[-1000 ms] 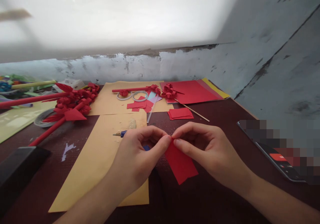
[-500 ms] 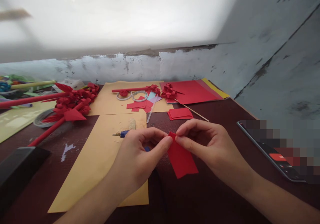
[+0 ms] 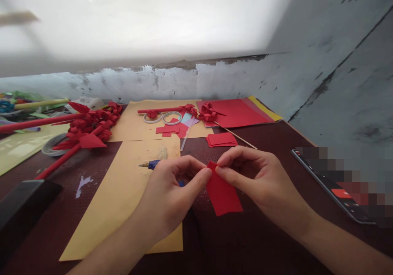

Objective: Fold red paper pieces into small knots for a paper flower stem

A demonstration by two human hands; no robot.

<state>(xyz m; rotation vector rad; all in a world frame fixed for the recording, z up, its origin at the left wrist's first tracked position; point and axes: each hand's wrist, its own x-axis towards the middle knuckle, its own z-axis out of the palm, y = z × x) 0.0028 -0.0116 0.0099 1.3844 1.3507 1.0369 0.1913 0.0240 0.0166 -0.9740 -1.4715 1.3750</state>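
Note:
Between my two hands hangs a small red paper strip [image 3: 225, 195], its top edge pinched at both corners. My left hand [image 3: 176, 189] grips the left top corner between thumb and forefinger. With thumb and fingertips, my right hand [image 3: 254, 174] pinches the right top corner. The tip of a blue glue gun [image 3: 153, 164] shows behind my left hand, which hides most of it. Just beyond the hands lies a stack of red paper pieces [image 3: 221, 139]. A thin wooden stick [image 3: 236, 135] reaches toward my right hand from a red paper flower [image 3: 207, 113].
Yellow paper sheets [image 3: 119, 209] cover the table's left middle. Red paper flowers on stems [image 3: 92, 127] lie at left, near a black box-like object [image 3: 27, 201]. Tape rings [image 3: 172, 118] and red sheets [image 3: 233, 113] are at the back; a phone [image 3: 331, 189] is at right.
The lower end of the red paper strip has shifted up very slightly. Both hands keep nearly the same place and the same pinch.

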